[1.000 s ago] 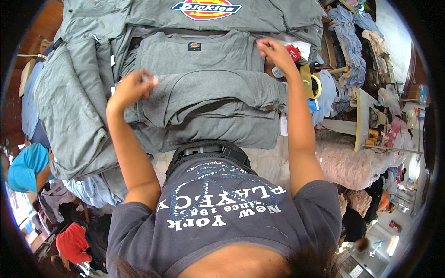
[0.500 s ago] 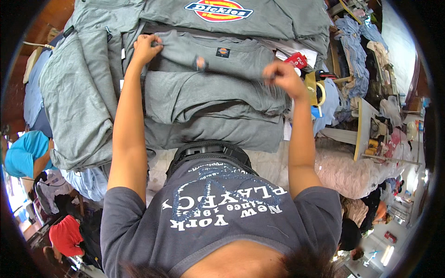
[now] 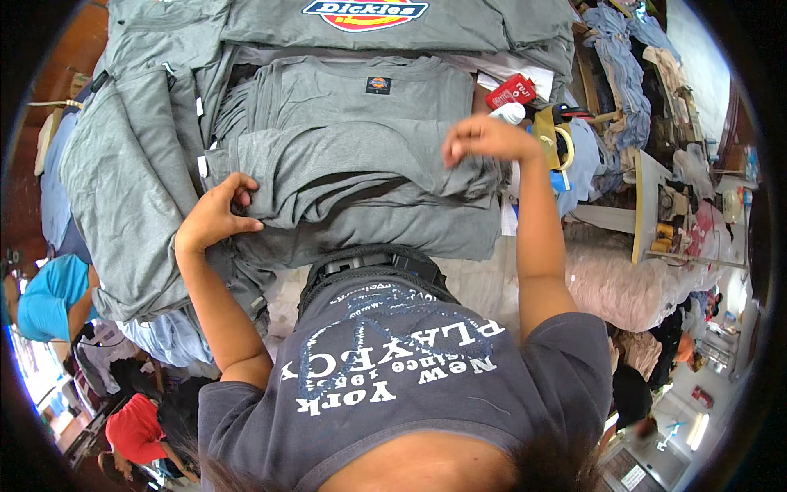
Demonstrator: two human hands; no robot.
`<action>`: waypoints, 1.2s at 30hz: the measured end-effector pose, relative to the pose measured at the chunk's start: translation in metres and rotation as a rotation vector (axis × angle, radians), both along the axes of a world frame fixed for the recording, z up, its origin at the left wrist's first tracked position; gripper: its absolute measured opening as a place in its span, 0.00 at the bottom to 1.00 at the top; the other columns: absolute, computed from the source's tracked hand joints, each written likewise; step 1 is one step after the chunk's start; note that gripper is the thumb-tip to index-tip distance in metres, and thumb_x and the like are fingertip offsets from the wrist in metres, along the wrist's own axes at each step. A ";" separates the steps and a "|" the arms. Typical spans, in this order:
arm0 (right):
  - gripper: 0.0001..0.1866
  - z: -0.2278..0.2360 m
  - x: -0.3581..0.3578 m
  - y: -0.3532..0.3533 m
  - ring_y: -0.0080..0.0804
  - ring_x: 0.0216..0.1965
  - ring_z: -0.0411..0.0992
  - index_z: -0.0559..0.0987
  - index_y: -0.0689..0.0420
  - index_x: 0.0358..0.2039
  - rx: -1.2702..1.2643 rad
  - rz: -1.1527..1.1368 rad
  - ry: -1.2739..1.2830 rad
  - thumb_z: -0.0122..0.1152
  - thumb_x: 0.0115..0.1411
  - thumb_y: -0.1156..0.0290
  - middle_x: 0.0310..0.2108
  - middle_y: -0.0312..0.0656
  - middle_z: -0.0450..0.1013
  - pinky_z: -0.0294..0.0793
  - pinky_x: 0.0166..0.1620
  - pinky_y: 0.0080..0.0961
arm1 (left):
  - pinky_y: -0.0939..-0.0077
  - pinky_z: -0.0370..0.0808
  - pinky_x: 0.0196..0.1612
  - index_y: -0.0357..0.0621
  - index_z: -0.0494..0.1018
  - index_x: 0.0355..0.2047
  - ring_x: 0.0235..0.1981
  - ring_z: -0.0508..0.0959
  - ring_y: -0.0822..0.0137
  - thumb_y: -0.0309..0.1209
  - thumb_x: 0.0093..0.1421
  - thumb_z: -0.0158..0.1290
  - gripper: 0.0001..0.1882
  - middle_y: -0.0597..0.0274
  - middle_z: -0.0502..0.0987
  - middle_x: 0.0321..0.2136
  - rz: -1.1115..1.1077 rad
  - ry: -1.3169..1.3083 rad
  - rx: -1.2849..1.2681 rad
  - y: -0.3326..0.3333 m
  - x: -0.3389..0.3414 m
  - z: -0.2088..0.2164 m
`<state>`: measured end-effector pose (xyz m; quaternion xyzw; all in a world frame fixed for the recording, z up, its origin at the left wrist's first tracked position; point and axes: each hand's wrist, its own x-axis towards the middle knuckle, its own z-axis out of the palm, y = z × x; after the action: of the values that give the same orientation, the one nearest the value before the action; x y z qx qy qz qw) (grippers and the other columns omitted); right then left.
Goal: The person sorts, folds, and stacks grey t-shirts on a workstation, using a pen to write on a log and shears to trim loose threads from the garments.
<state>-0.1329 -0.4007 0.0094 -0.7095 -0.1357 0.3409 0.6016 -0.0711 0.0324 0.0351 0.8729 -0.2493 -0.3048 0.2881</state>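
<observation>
Far to the left of the left fingers is a person in a blue top (image 3: 53,299), and lower down there is a person in a red top (image 3: 134,428). A big heap of gray cloth (image 3: 123,189) lies just left of the left hand (image 3: 210,220). On this hand the thumb and the bent fingers are apart, like a letter C, by the left end of a folded gray shirt (image 3: 352,143). I can't tell if they touch the cloth. The folded gray shirt lies between the left fingers and the right fingers. Farther up than both is a bright badge (image 3: 365,12) on another gray shirt (image 3: 475,29). Its neighbor, a small black tag (image 3: 378,85), sits at the folded shirt's neck. The right hand (image 3: 496,138) is over the shirt's right end. Its fingers are bent and blurry, so I can't tell how wide they are or if they hold anything. Just past them are a white thing (image 3: 510,112) and a red box (image 3: 511,92). Right of those fingers is a pale yellow ring (image 3: 567,148), and farther right and lower is a pink heap (image 3: 615,291).
</observation>
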 end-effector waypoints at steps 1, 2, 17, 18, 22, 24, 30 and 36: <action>0.11 -0.006 0.013 -0.008 0.24 0.37 0.71 0.74 0.63 0.33 -0.032 -0.154 0.025 0.52 0.57 0.67 0.31 0.37 0.74 0.69 0.41 0.21 | 0.78 0.66 0.33 0.42 0.67 0.37 0.28 0.69 0.72 0.29 0.38 0.61 0.23 0.66 0.68 0.23 0.018 0.027 0.021 -0.003 0.002 0.004; 0.13 -0.014 0.029 -0.013 0.27 0.38 0.70 0.74 0.62 0.34 -0.233 -0.309 -0.209 0.55 0.55 0.65 0.32 0.38 0.73 0.68 0.42 0.23 | 0.78 0.67 0.32 0.43 0.68 0.37 0.27 0.69 0.72 0.33 0.38 0.63 0.25 0.66 0.68 0.23 0.031 0.051 0.040 -0.009 0.012 0.008; 0.12 -0.044 0.042 -0.035 0.29 0.31 0.70 0.71 0.58 0.26 -0.571 -0.710 -0.703 0.63 0.43 0.71 0.24 0.38 0.70 0.66 0.35 0.25 | 0.53 0.59 0.51 0.47 0.72 0.30 0.45 0.70 0.59 0.34 0.47 0.56 0.10 0.62 0.72 0.39 0.185 -1.091 -0.026 -0.125 0.143 -0.072; 0.11 -0.029 0.029 -0.031 0.26 0.30 0.70 0.71 0.59 0.26 -0.456 -0.687 -0.636 0.62 0.43 0.72 0.24 0.37 0.70 0.66 0.34 0.23 | 0.54 0.60 0.48 0.46 0.71 0.27 0.43 0.70 0.60 0.30 0.46 0.56 0.08 0.62 0.73 0.39 0.156 -1.181 -0.245 -0.112 0.138 -0.063; 0.06 -0.003 -0.036 -0.040 0.20 0.27 0.68 0.71 0.61 0.26 -0.156 -0.389 -0.167 0.58 0.49 0.74 0.25 0.34 0.68 0.67 0.34 0.16 | 0.85 0.65 0.30 0.40 0.67 0.22 0.25 0.67 0.80 0.22 0.48 0.53 0.05 0.71 0.68 0.22 0.086 0.092 -0.618 -0.054 0.083 -0.012; 0.06 -0.005 -0.035 -0.042 0.19 0.27 0.68 0.72 0.60 0.26 -0.181 -0.297 0.040 0.57 0.51 0.71 0.24 0.35 0.69 0.68 0.35 0.17 | 0.84 0.66 0.28 0.41 0.69 0.22 0.24 0.70 0.78 0.26 0.47 0.56 0.06 0.70 0.71 0.19 -0.057 0.317 -0.235 -0.033 0.062 -0.006; 0.12 -0.055 0.044 -0.046 0.29 0.34 0.70 0.72 0.62 0.27 -0.422 -0.674 -0.495 0.59 0.52 0.65 0.30 0.39 0.71 0.68 0.38 0.23 | 0.73 0.70 0.27 0.39 0.73 0.30 0.25 0.76 0.65 0.43 0.51 0.54 0.17 0.55 0.75 0.20 0.140 -0.191 0.080 -0.084 0.107 -0.017; 0.12 -0.087 0.091 -0.046 0.41 0.39 0.69 0.72 0.57 0.27 -0.895 -0.734 -0.676 0.63 0.45 0.66 0.36 0.46 0.71 0.66 0.40 0.34 | 0.60 0.68 0.42 0.48 0.72 0.37 0.45 0.68 0.51 0.42 0.47 0.57 0.19 0.59 0.70 0.43 0.324 -0.751 0.214 -0.122 0.159 -0.083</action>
<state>-0.0421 -0.4462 -0.0771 -0.9585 0.0882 -0.1034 0.2506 0.0879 -0.0895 -0.0481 0.9762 -0.1634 0.0596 0.1293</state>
